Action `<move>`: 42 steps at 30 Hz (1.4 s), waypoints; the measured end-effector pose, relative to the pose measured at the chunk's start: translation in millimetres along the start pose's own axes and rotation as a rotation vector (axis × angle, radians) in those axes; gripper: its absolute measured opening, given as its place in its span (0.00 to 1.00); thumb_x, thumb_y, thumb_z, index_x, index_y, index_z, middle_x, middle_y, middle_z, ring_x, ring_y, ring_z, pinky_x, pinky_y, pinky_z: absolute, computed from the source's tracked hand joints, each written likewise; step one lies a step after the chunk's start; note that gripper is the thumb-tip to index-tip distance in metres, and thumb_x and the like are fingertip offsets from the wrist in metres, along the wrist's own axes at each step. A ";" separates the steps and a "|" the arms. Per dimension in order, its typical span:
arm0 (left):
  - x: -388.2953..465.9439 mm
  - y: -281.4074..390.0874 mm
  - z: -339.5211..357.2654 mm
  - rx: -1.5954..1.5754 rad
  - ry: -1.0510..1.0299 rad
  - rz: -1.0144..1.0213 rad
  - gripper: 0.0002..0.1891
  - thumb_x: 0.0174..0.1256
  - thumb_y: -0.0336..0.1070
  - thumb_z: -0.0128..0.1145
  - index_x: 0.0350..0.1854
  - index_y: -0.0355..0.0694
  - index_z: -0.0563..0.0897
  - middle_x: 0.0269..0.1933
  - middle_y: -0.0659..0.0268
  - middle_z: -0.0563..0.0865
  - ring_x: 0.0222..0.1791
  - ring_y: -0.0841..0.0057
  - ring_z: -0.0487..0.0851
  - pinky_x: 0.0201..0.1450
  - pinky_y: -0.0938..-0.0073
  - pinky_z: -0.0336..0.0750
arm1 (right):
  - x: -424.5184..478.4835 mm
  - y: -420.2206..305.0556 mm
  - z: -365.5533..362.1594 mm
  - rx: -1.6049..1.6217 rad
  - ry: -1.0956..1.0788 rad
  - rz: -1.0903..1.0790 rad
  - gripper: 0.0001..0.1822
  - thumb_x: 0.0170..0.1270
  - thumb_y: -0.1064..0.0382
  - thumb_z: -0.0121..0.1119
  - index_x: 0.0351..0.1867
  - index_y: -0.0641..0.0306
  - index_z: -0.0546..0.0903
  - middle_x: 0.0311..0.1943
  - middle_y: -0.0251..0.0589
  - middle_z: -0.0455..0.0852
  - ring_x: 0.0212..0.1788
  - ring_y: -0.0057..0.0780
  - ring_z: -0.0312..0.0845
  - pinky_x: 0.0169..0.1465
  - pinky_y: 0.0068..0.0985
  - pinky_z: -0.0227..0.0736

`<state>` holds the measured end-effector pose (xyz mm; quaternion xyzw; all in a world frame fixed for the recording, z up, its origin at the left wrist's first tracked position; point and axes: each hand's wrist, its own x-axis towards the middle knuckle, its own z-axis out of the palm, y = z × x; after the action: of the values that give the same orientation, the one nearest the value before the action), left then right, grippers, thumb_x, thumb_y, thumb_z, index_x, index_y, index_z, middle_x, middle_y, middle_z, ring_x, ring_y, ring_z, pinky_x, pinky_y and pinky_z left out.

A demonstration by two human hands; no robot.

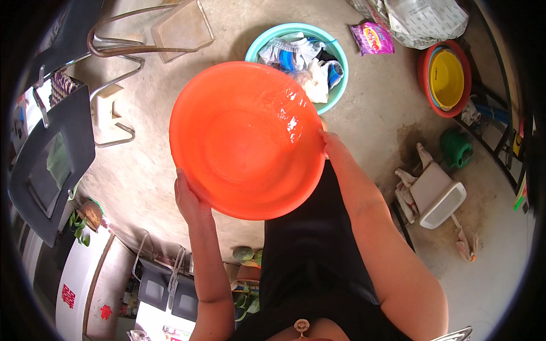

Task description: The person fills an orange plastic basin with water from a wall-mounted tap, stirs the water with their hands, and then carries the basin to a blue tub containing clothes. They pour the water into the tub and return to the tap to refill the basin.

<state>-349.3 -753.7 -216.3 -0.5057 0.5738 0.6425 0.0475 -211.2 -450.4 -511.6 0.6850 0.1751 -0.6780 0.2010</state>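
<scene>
An orange plastic basin [239,145] is held up in front of me, with some clear water moving inside it. My left hand [190,200] grips its lower left rim, and my right hand [330,143] has hold of the right rim. Just past the basin, on the floor, stands a turquoise tub [341,91]. White, blue and dark clothes [298,53] lie in it, and the orange basin's far edge hides part of the tub.
A purple detergent bag [372,38] lies on the concrete floor [371,93]. Nested basins [446,79] and a green plastic container [456,148] stand to the right, near a white pedestal sink [441,204]. Metal-framed chairs [55,166] line the left.
</scene>
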 end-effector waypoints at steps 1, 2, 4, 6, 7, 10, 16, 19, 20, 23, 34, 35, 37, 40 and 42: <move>-1.6 1.8 4.9 0.001 -0.015 0.004 0.18 0.71 0.45 0.55 0.50 0.32 0.76 0.51 0.58 0.80 0.51 0.69 0.80 0.52 0.67 0.78 | 2.0 -1.1 -3.2 -0.055 0.006 -0.014 0.21 0.68 0.64 0.55 0.60 0.69 0.74 0.52 0.47 0.81 0.53 0.39 0.80 0.55 0.39 0.77; -3.4 3.7 9.8 0.012 -0.026 0.009 0.17 0.71 0.44 0.55 0.49 0.32 0.76 0.51 0.59 0.80 0.51 0.70 0.79 0.52 0.68 0.78 | 3.5 -2.0 -6.8 -0.112 0.015 -0.027 0.21 0.67 0.64 0.55 0.60 0.69 0.74 0.52 0.47 0.81 0.53 0.39 0.80 0.55 0.38 0.78; -8.1 7.6 21.3 0.032 -0.051 0.019 0.16 0.71 0.43 0.55 0.47 0.33 0.76 0.50 0.60 0.81 0.50 0.71 0.79 0.52 0.69 0.77 | 7.1 -4.0 -14.4 -0.401 0.064 -0.121 0.21 0.67 0.65 0.56 0.60 0.69 0.73 0.52 0.47 0.81 0.52 0.38 0.80 0.54 0.38 0.78; -13.8 13.2 36.1 0.038 -0.085 0.015 0.14 0.72 0.42 0.54 0.46 0.33 0.76 0.49 0.61 0.81 0.49 0.73 0.79 0.52 0.69 0.76 | -16.6 -7.7 -11.2 -0.763 0.150 -0.278 0.23 0.65 0.66 0.56 0.61 0.68 0.72 0.51 0.46 0.82 0.51 0.37 0.80 0.53 0.36 0.78; -16.2 15.8 43.9 0.040 -0.103 0.015 0.14 0.72 0.41 0.54 0.46 0.34 0.76 0.49 0.61 0.81 0.49 0.73 0.79 0.52 0.69 0.75 | -15.8 -7.4 -16.4 -0.845 0.145 -0.343 0.25 0.64 0.66 0.57 0.63 0.66 0.71 0.52 0.46 0.81 0.52 0.37 0.80 0.54 0.35 0.78; -21.8 21.2 69.7 -0.002 -0.191 -0.028 0.11 0.71 0.39 0.54 0.45 0.34 0.77 0.48 0.62 0.81 0.47 0.74 0.80 0.52 0.69 0.74 | -23.0 -13.0 -25.1 -1.039 0.133 -0.499 0.31 0.61 0.65 0.59 0.67 0.62 0.68 0.56 0.45 0.80 0.55 0.35 0.78 0.56 0.31 0.77; -38.3 32.6 125.1 -0.006 -0.365 -0.038 0.14 0.69 0.34 0.55 0.50 0.31 0.73 0.47 0.58 0.83 0.45 0.74 0.82 0.47 0.72 0.75 | -88.2 -46.3 -6.7 -1.288 0.054 -0.460 0.38 0.55 0.63 0.61 0.70 0.60 0.65 0.60 0.44 0.78 0.58 0.33 0.76 0.56 0.28 0.75; -32.3 35.8 150.4 -0.004 -0.413 -0.053 0.13 0.68 0.32 0.56 0.50 0.32 0.74 0.41 0.61 0.82 0.39 0.76 0.81 0.43 0.73 0.76 | -43.7 -44.3 -31.4 -1.383 -0.003 -0.436 0.39 0.52 0.63 0.62 0.69 0.64 0.65 0.56 0.46 0.80 0.51 0.32 0.80 0.51 0.28 0.76; -33.6 39.0 157.9 0.018 -0.427 -0.059 0.12 0.68 0.32 0.57 0.50 0.33 0.74 0.39 0.62 0.82 0.37 0.77 0.81 0.42 0.73 0.76 | -30.3 -44.0 -38.6 -1.346 -0.077 -0.399 0.39 0.52 0.63 0.63 0.69 0.66 0.65 0.55 0.46 0.81 0.49 0.31 0.81 0.49 0.27 0.77; -52.7 50.9 176.5 0.083 -0.487 -0.016 0.10 0.68 0.31 0.57 0.48 0.35 0.76 0.35 0.66 0.80 0.33 0.79 0.78 0.41 0.72 0.76 | -41.0 -58.0 -35.1 -1.331 -0.224 -0.285 0.39 0.52 0.65 0.64 0.68 0.68 0.66 0.51 0.45 0.82 0.42 0.27 0.82 0.45 0.27 0.77; -87.4 80.7 141.8 0.135 -0.462 0.029 0.12 0.69 0.33 0.55 0.50 0.34 0.75 0.37 0.66 0.80 0.36 0.78 0.79 0.43 0.72 0.75 | -136.4 -52.8 -7.2 -1.489 -0.123 -0.583 0.35 0.55 0.61 0.62 0.65 0.70 0.67 0.55 0.54 0.80 0.55 0.42 0.79 0.56 0.34 0.75; -84.3 82.0 126.7 0.131 -0.431 0.029 0.13 0.69 0.34 0.55 0.51 0.34 0.74 0.39 0.65 0.81 0.38 0.77 0.79 0.44 0.72 0.75 | -165.6 -56.9 1.0 -1.591 -0.125 -0.620 0.36 0.56 0.61 0.62 0.66 0.69 0.65 0.56 0.56 0.79 0.56 0.44 0.78 0.57 0.36 0.74; -81.6 86.2 100.5 0.140 -0.386 0.004 0.15 0.69 0.37 0.56 0.51 0.34 0.74 0.42 0.63 0.81 0.42 0.75 0.81 0.47 0.71 0.76 | -190.6 -51.0 1.0 -1.583 -0.019 -0.644 0.38 0.57 0.59 0.61 0.69 0.65 0.61 0.56 0.58 0.78 0.58 0.47 0.76 0.59 0.39 0.73; -86.0 95.1 62.4 0.247 -0.331 -0.047 0.19 0.68 0.43 0.57 0.53 0.35 0.73 0.51 0.60 0.81 0.49 0.68 0.82 0.50 0.68 0.78 | -194.1 -27.3 -13.7 -1.291 0.226 -0.615 0.42 0.58 0.58 0.61 0.73 0.57 0.54 0.57 0.59 0.76 0.58 0.50 0.75 0.59 0.41 0.71; -96.2 98.7 39.9 0.391 -0.311 -0.034 0.20 0.67 0.44 0.58 0.55 0.37 0.72 0.52 0.60 0.81 0.49 0.68 0.82 0.48 0.67 0.80 | -210.3 -20.3 -28.3 -1.150 0.336 -0.618 0.44 0.59 0.57 0.61 0.74 0.52 0.50 0.59 0.59 0.75 0.58 0.50 0.74 0.60 0.41 0.71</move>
<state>-389.8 -705.7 -87.2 -0.3915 0.6644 0.5884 0.2432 -201.3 -411.6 -302.2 0.4834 0.7251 -0.3875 0.3006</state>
